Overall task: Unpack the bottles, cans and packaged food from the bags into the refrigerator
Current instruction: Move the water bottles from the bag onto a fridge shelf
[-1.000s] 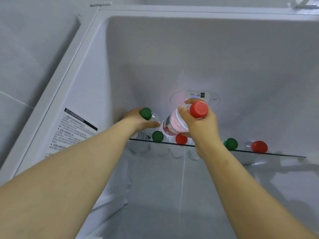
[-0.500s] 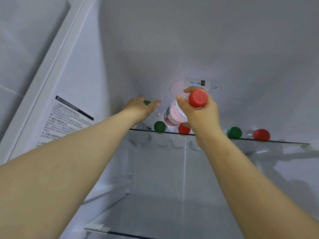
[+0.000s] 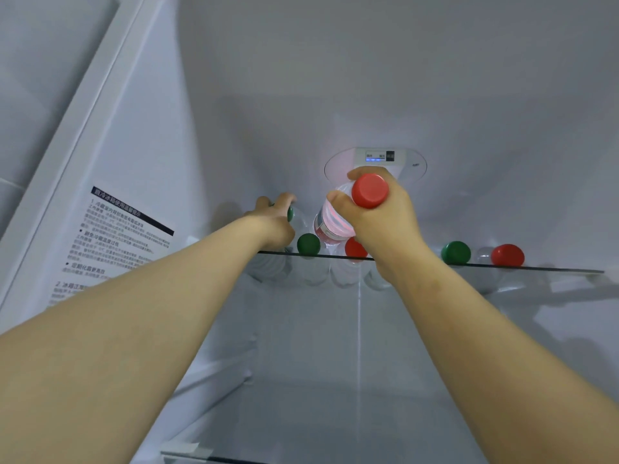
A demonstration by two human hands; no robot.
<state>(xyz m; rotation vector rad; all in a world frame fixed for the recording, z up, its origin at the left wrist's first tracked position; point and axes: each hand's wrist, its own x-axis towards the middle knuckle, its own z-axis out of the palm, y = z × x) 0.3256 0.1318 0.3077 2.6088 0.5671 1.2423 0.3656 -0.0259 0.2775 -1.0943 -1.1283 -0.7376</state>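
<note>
Seen from the head camera, both bare arms reach up into the fridge [image 3: 335,78] toward the glass shelf [image 3: 536,268], whose dark front edge runs across the middle.

The right hand [image 3: 385,226] grips the pink bottle [image 3: 331,226] near its neck. The thumb is on the left side, the fingers curl over the top, and the red lid [image 3: 370,190] points at the camera. The bottle is tilted with its base aimed into the fridge, and it is held above the shelf edge and over the bottles lying there. I cannot tell whether it touches them.

The left hand [image 3: 273,224] is curled round the green bottle [image 3: 299,224] at the left end of the shelf, close to the side wall. Only a sliver of its green lid [image 3: 290,214] shows past the palm. I cannot tell whether this bottle rests on the glass.

Other bottles lie on the shelf with their caps facing outward. A green cap [image 3: 308,244] sits just right of the left hand, and beside it a red cap [image 3: 354,247] is partly hidden by the right hand. Right of the right wrist are a second green cap [image 3: 455,252] and, furthest right, a second red cap [image 3: 507,255]. Their clear bodies show dimly through the glass.

On the back wall, just above the right hand, is a round panel [image 3: 380,156] with a small lit display. A sticker [image 3: 114,242] of printed text is on the left wall. The front of a lower shelf [image 3: 201,458] shows at the bottom.
</note>
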